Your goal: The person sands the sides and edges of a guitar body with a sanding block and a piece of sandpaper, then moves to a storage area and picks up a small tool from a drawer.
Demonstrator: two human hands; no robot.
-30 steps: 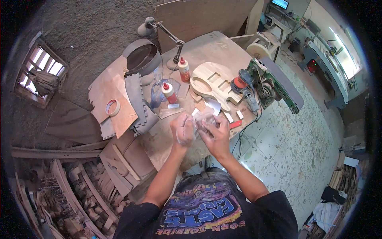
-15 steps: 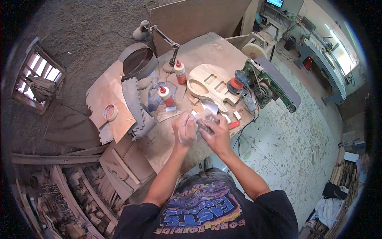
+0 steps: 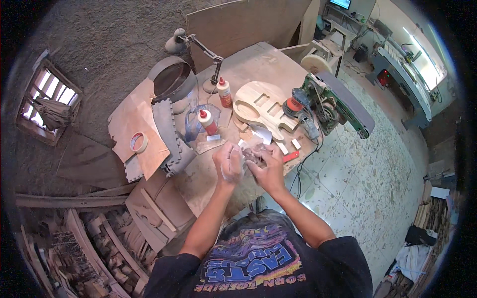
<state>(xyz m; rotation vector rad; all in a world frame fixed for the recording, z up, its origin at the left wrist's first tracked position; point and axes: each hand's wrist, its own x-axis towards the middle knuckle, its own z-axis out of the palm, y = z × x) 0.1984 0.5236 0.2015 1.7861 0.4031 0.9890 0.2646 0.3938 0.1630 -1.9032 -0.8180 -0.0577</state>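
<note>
Over the near part of the workbench (image 3: 198, 174), my left hand (image 3: 229, 161) is closed, its fingers curled around whitish, crumpled clear plastic. Close beside it, my right hand (image 3: 270, 166) pinches a crumpled piece of clear plastic (image 3: 254, 153) between thumb and fingers. What may lie inside the plastic cannot be made out. Just beyond my hands rests a pale wooden guitar body (image 3: 271, 117) with cut-out cavities. Two red-and-white glue bottles (image 3: 207, 123) stand to its left. A red flat object (image 3: 291, 156) lies right of my right hand.
An orange-and-grey power sander (image 3: 294, 105) sits by a green belt sander (image 3: 325, 109) at the bench's right. A desk lamp (image 3: 216, 67) stands at the back. On the left, a tape roll (image 3: 138, 142) lies on a thin wooden sheet, beside grey foam mats (image 3: 166, 124).
Both hands stay together at nearly the same place, with small finger movements on the plastic. The right hand has shifted slightly left. The view has tilted a little.
</note>
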